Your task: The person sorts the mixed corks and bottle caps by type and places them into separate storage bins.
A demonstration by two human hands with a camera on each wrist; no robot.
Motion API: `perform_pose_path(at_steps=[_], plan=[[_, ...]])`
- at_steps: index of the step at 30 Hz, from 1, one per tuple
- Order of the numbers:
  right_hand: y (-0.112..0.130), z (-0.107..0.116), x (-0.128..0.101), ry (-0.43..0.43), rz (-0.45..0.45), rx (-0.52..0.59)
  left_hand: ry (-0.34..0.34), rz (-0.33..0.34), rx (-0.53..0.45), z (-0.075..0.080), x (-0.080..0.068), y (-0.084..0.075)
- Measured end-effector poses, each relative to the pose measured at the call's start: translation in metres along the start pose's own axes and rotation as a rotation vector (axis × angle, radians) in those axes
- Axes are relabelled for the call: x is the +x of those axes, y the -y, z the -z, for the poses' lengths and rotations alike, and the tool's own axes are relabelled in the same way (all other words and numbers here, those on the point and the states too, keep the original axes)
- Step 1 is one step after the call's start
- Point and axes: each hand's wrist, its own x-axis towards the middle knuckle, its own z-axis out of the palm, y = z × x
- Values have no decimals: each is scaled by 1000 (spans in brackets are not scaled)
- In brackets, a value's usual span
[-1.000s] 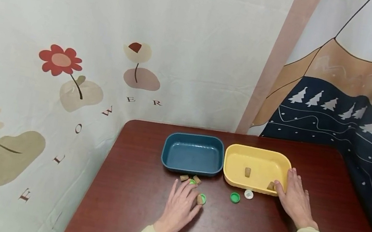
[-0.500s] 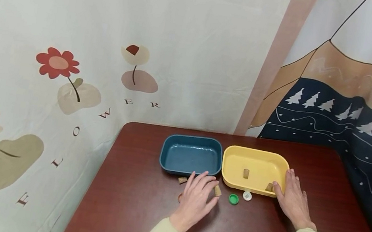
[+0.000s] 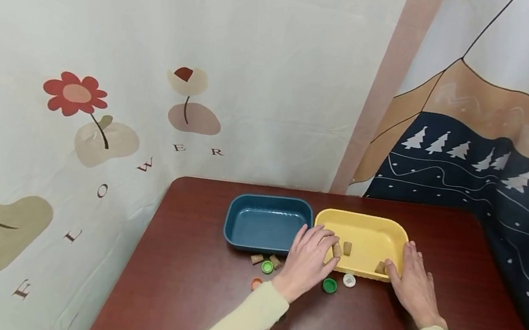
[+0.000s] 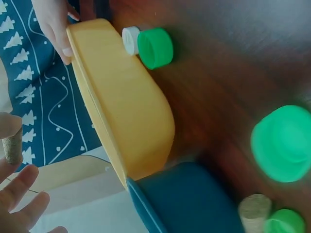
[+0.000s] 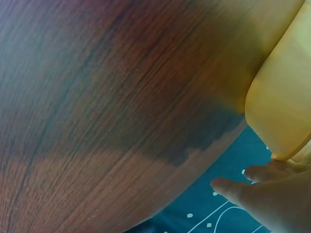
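Note:
My left hand (image 3: pixel 305 261) pinches a cork (image 3: pixel 337 250) between thumb and fingers, above the front left part of the yellow tray (image 3: pixel 370 226). In the left wrist view this cork (image 4: pixel 13 146) is upright between the fingertips. Two other corks lie in the tray: one cork (image 3: pixel 346 248) near the middle, one cork (image 3: pixel 380 267) at the front right. My right hand (image 3: pixel 414 287) rests at the tray's right front corner, thumb over the rim and fingers stretched along the outside. In the right wrist view, the fingers (image 5: pixel 243 190) reach past the yellow wall.
A dark blue tray (image 3: pixel 264 248) stands left of the yellow one. Before it lie two corks (image 3: pixel 256 259), a light green bottle cap (image 3: pixel 267 267) and an orange cap (image 3: pixel 256 283). A green cap (image 3: pixel 330 285) and a white cap (image 3: pixel 349 280) sit before the yellow tray.
My left hand has moved right and forward, carrying a cork from the loose pieces before the blue tray to over the yellow tray. The right hand stays at the corner.

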Motion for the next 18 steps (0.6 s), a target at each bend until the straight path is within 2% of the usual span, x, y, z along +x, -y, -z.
perform_pose_path(at_steps=[4, 8, 13, 18], plan=[[0, 0, 0, -1, 2, 2, 33, 11, 19, -8, 16, -1], [0, 0, 0, -1, 5, -1, 104, 34, 39, -18, 26, 0], [1, 0, 1, 4, 4, -7, 213, 64, 64, -33, 33, 2], [1, 1, 0, 14, -3, -16, 273, 49, 116, -49, 34, 3]])
